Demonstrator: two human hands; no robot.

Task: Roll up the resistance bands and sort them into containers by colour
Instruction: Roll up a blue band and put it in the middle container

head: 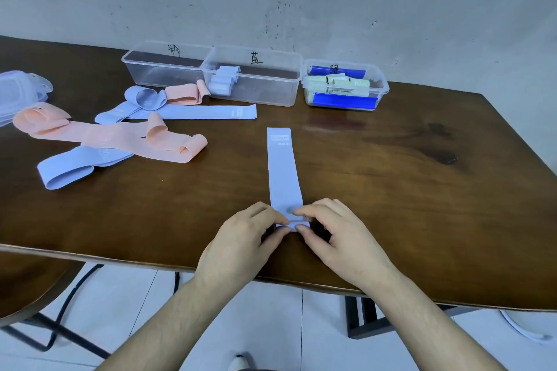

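Both the left hand (241, 238) and right hand (340, 235) pinch the near end of a flat blue band (283, 169), loose bands (120, 132) lying far left, three containers (251, 75) beyond.

You have three clear plastic containers (251, 75), about four loose light-blue elastic bands (283, 166), and roughly three peach-pink elastic bands (114, 135).
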